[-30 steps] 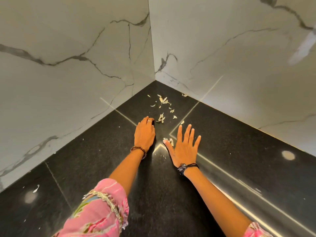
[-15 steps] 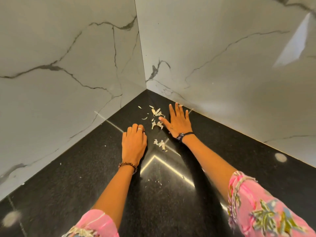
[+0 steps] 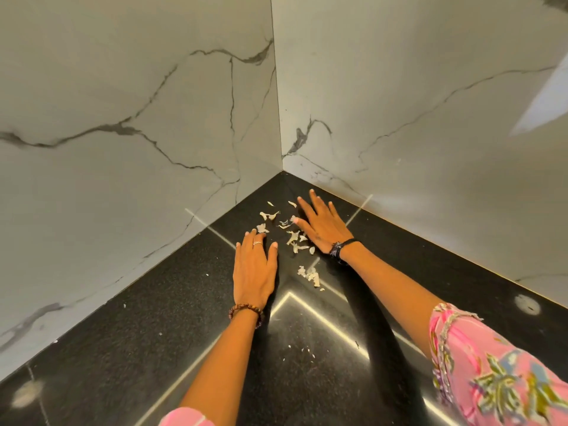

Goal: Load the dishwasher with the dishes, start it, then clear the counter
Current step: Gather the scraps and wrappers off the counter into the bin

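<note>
Several pale, papery peel scraps [image 3: 292, 236] lie scattered on the black granite counter [image 3: 147, 321] near its inner corner. My left hand [image 3: 253, 272] lies flat on the counter just left of the scraps, fingers straight, a ring on one finger. My right hand [image 3: 319, 224] rests flat at the right side of the scraps, deep in the corner, fingers spread, its edge against the litter. A small separate heap of scraps [image 3: 310, 276] sits between my two forearms. Neither hand holds anything.
White marble-veined walls [image 3: 138, 124] close the corner at left and right [image 3: 430, 118]. Tiny crumbs [image 3: 304, 350] dot the counter nearer to me. Bright light streaks reflect on the glossy stone.
My right hand has reached forward into the corner, past the scraps, and now lies beside them. The left hand stays flat, slightly spread. The view shifted a little to the left.
</note>
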